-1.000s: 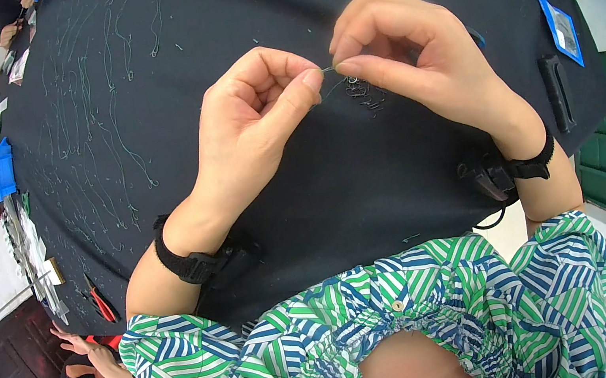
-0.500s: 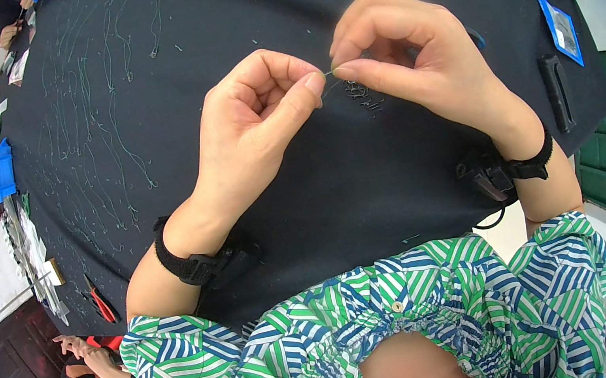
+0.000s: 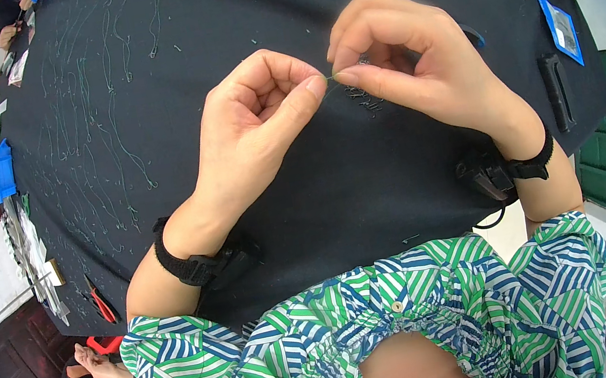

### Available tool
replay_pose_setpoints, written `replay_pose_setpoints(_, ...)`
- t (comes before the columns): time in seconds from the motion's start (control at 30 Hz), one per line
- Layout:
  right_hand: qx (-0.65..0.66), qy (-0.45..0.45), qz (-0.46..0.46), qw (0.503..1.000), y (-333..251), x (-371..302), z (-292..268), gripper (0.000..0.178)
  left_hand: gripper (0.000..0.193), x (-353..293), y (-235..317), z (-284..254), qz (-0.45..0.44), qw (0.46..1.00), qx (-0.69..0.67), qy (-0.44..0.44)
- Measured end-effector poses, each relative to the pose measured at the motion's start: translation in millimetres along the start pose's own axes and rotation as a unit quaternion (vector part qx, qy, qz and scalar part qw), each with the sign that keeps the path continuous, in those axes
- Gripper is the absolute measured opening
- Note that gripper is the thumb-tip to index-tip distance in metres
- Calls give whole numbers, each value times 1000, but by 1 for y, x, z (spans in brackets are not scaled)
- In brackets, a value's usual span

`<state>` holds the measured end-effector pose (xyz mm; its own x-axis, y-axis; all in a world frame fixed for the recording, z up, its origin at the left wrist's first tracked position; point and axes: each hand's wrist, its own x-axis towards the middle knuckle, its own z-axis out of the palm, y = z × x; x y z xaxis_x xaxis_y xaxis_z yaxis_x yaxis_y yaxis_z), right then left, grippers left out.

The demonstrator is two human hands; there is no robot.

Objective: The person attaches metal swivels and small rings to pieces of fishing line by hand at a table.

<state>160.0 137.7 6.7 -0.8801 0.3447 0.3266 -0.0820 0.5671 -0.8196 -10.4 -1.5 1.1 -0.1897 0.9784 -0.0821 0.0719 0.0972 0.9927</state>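
Observation:
My left hand (image 3: 251, 117) and my right hand (image 3: 426, 60) almost meet over the dark cloth, each closed in a pinch of thumb and forefinger. A short stretch of thin green line (image 3: 330, 79) runs between the two pinches, so both hands hold it. Anything tiny inside the fingertips is hidden. Just below my right fingertips lies a small heap of dark metal pieces that look like hooks (image 3: 365, 101), partly covered by the thumb. Left of my hands, several lengths of green line (image 3: 112, 93) lie spread out, some with tiny dark pieces at their ends.
Red-handled pliers (image 3: 102, 305) rest near the table's left edge. At right are a blue-edged packet (image 3: 560, 30) and a long black object (image 3: 557, 94). Packets and a blue pouch (image 3: 2, 170) line the far-left edge. Another person's hands (image 3: 95, 362) show at lower left.
My right fingers have shifted slightly, and the line between the pinches looks shorter. My left hand is almost still. The other person's hands at lower left have come together.

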Motion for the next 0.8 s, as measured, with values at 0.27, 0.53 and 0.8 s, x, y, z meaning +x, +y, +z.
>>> replay_pose_setpoints(0.27, -20, 6, -42, 999, 2, -1, 1, 4, 18, 0, 3, 3, 13, 1000, -11, 16)
replay_pose_setpoints(0.53, -61, 7, -42, 997, -2, 0, 1, 7, 15, 0, 3, 1, -2, 1000, 1, -9)
replay_pose_setpoints(0.8, -94, 32, -71, 992, 2, -1, 3, 8, 14, 0, 2, 0, 3, 1000, 16, -3)
